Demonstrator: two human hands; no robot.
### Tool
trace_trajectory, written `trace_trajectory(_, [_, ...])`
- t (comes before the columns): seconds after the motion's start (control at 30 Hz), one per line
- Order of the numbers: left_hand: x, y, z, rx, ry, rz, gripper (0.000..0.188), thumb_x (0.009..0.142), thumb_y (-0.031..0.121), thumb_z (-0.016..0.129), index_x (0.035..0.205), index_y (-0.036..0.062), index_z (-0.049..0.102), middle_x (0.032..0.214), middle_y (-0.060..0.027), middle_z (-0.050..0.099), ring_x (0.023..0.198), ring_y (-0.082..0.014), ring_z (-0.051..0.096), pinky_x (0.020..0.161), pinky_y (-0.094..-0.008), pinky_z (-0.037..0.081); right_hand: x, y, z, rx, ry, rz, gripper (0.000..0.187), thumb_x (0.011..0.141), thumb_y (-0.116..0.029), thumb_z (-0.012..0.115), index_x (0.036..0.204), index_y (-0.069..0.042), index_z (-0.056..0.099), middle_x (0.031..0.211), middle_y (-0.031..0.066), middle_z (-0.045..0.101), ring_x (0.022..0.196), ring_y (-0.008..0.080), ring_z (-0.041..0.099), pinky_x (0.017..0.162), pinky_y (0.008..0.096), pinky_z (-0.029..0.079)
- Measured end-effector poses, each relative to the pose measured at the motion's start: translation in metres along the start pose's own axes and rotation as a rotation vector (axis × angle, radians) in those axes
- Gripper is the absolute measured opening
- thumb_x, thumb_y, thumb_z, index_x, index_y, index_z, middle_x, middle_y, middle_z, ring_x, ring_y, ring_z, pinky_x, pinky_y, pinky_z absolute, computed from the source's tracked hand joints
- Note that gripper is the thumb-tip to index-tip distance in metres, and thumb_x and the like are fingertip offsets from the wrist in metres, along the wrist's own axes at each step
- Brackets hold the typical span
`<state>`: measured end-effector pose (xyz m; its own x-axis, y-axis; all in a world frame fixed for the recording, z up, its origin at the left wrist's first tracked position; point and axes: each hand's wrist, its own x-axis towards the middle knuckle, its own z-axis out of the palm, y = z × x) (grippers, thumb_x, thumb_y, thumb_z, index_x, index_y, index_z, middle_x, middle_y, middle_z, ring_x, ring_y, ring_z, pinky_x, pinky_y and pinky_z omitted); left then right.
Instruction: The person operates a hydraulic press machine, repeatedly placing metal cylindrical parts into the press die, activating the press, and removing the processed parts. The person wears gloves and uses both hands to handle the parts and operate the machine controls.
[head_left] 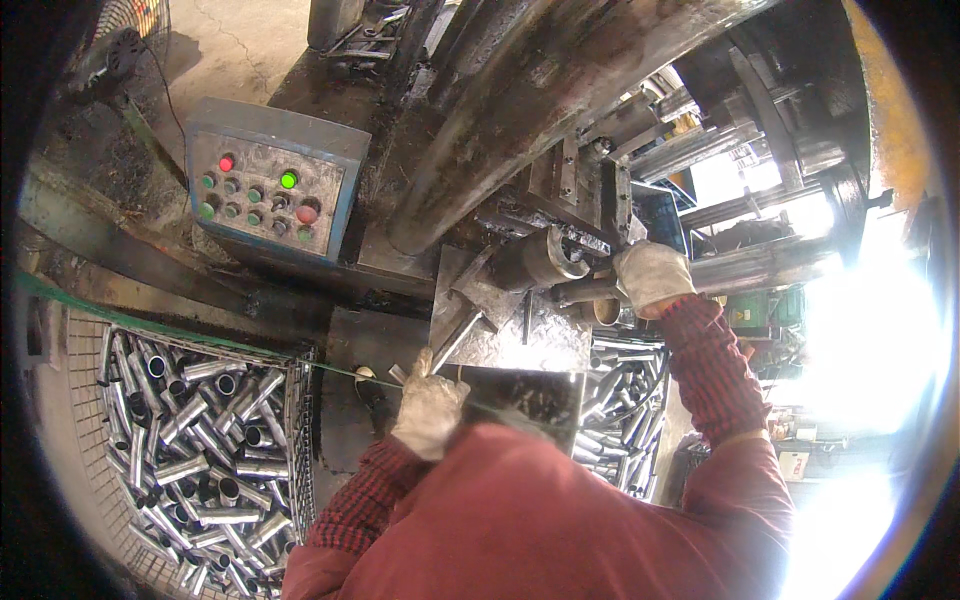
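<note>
My left hand [428, 412], in a whitish work glove, is beside the lower end of a flat metal bar [460, 337] on the machine's work plate. A short silvery piece [397, 374] sticks out at its fingers. The fingers look closed, but what they grip is hidden. Farther right, my gloved right hand [652, 277] is curled at the end of a dark cylindrical part [580, 290], close to the thick round collar [553, 260] of the machine. The palm side is hidden. Below that cylinder shows a ring-shaped tube end [606, 312].
A control box [265, 185] with lit red and green buttons stands at the left. A wire basket [300, 430] of cut metal tubes is at lower left. More tubes [625, 410] lie right of the plate. A large machine column [520, 120] slants overhead; a fan [115, 50] is at upper left.
</note>
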<state>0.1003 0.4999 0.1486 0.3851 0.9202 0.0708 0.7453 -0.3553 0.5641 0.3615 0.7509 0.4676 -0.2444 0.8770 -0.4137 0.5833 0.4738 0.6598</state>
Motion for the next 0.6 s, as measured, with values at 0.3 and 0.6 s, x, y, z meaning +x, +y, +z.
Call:
trace_trajectory(0.3, [0.001,0.006,-0.022,-0.047,0.011,0.030,0.036,0.113,0.022,0.053,0.096,0.0086,0.083,0.081,-0.0163,0.079,0.088,-0.0337,0.081,0.139,-0.0597,0.029,-0.003,0.007,0.014,0.008,0.108,0.004,0.020,0.088,-0.022,0.078,0.100,-0.010,0.088,0.101,0.0142,0.085,0.099,0.0339,0.085,0.068,0.0559,0.068])
trace_trajectory(0.6, [0.013,0.020,-0.058,0.085,-0.239,-0.012,0.029,0.108,0.019,0.057,0.113,0.0126,0.085,0.085,-0.0104,0.081,0.094,-0.0290,0.083,0.140,-0.0594,0.027,0.024,0.009,0.005,0.156,-0.074,0.095,0.028,0.090,-0.015,0.077,0.116,-0.008,0.084,0.108,0.0195,0.082,0.105,0.0388,0.083,0.085,0.0524,0.069])
